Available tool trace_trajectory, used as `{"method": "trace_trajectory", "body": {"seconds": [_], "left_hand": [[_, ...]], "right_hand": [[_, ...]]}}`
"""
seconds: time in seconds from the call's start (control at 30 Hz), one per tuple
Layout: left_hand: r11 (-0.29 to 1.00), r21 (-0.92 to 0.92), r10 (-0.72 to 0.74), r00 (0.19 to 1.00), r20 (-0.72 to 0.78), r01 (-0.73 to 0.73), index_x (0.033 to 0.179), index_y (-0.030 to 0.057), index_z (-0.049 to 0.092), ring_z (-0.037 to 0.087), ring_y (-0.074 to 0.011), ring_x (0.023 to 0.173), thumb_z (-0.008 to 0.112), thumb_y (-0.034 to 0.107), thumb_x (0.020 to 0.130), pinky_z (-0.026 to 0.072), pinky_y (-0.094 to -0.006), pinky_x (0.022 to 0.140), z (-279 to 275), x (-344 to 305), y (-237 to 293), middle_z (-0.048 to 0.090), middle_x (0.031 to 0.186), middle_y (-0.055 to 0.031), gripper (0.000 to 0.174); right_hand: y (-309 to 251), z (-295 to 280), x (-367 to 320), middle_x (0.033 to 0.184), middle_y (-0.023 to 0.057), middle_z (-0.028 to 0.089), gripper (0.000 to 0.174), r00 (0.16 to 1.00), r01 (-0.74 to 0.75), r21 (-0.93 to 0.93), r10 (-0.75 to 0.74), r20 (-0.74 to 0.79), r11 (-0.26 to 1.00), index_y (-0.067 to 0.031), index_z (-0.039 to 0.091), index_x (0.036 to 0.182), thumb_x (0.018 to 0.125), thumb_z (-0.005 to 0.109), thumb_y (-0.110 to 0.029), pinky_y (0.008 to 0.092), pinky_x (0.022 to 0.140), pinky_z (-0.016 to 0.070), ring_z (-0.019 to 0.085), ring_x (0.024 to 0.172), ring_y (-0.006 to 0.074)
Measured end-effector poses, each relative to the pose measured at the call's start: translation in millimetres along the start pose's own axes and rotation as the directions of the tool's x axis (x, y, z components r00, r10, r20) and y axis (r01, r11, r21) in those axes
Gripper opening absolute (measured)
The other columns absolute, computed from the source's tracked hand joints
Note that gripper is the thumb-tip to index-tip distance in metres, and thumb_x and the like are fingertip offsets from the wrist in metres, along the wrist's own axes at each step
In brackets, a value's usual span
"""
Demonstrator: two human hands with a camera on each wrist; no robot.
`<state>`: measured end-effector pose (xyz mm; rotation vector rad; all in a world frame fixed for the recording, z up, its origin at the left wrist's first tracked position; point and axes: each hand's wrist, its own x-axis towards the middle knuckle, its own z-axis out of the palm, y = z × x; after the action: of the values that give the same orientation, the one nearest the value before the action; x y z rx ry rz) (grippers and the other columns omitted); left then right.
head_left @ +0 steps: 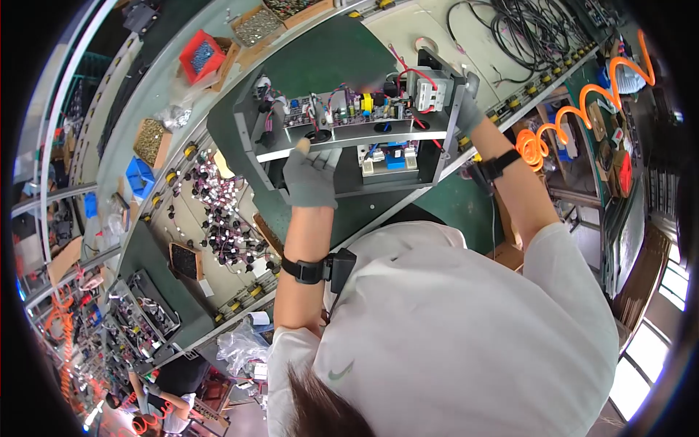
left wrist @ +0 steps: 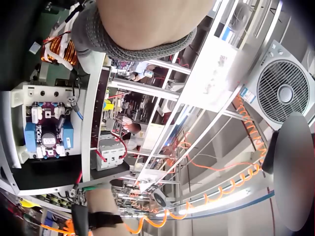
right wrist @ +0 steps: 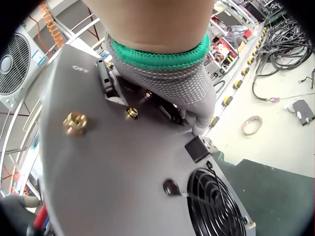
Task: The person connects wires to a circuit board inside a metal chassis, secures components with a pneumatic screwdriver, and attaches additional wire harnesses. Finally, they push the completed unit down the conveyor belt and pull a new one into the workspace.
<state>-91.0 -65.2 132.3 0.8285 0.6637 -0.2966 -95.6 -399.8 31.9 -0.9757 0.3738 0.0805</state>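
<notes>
An open grey metal machine chassis (head_left: 349, 146) stands tilted on the green bench mat in the head view. It carries a circuit board (head_left: 349, 109) above its middle shelf and a blue-and-white component (head_left: 393, 156) below. My gloved left hand (head_left: 312, 175) grips the front edge of that shelf. At the chassis's right end, my gloved right hand (head_left: 470, 108) holds the end panel. In the right wrist view, its fingers bend over the edge of this grey panel (right wrist: 123, 162), beside brass fittings (right wrist: 75, 123) and above a black fan grille (right wrist: 216, 204). The right fingertips are partly hidden.
Bundled black cables (head_left: 510, 36) and a tape roll (right wrist: 252, 126) lie on the bench beyond the chassis. Many small connectors (head_left: 226, 211) are heaped at left, near red (head_left: 202, 57) and blue (head_left: 140, 177) bins. An orange coiled hose (head_left: 535, 146) hangs at right.
</notes>
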Motion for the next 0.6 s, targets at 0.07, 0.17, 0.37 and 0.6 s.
{"method": "trace_trajectory", "body": {"seconds": [0.07,0.17,0.37,0.6], "left_hand": [[0.998,-0.042,-0.057,0.998,-0.029,0.056,0.107,-0.0032,0.044,0.053,-0.0345,0.098,0.048,0.021,0.087,0.0482,-0.0522,0.088,12,-3,3,0.048,0.105,-0.0197,0.031],[0.988,-0.141,-0.064,0.998,0.016,0.066,0.109,-0.0039,0.041,0.052,-0.0366,0.098,0.051,0.019,0.083,0.0477,-0.0519,0.089,20,-3,3,0.044,0.109,-0.0215,0.035],[0.962,-0.274,-0.064,0.983,-0.174,0.014,0.096,0.0017,0.049,0.056,-0.0289,0.092,0.052,0.013,0.080,0.0503,-0.0453,0.086,26,29,13,0.051,0.100,-0.0125,0.019],[0.956,-0.216,-0.216,0.975,-0.056,0.200,0.107,-0.0021,0.047,0.050,-0.0353,0.112,0.045,0.013,0.085,0.0443,-0.0478,0.095,-17,46,27,0.050,0.116,-0.0201,0.027]], "right_hand": [[9,16,-32,0.106,0.0049,0.061,0.050,0.989,0.146,-0.113,-0.145,0.011,0.983,-0.0054,0.050,0.123,0.093,0.038,-0.044,0.0288,0.080,0.0491,0.060,0.091,0.0133],[14,46,-63,0.121,0.0083,0.053,0.060,0.984,-0.052,-0.043,0.044,-0.170,0.998,-0.0032,0.041,0.132,0.094,0.036,-0.049,0.0280,0.094,0.0399,0.049,0.110,0.0134],[17,71,-77,0.122,0.0117,0.052,0.051,0.970,-0.074,-0.582,-0.076,-0.230,0.809,-0.0068,0.035,0.137,0.093,0.047,-0.032,0.0295,0.092,0.0391,0.050,0.109,0.0187],[26,92,-63,0.107,0.0203,0.059,0.040,0.933,-0.009,-0.866,-0.308,-0.187,0.499,-0.0077,0.047,0.126,0.093,0.046,-0.028,0.0322,0.088,0.0417,0.058,0.100,0.0291]]}}
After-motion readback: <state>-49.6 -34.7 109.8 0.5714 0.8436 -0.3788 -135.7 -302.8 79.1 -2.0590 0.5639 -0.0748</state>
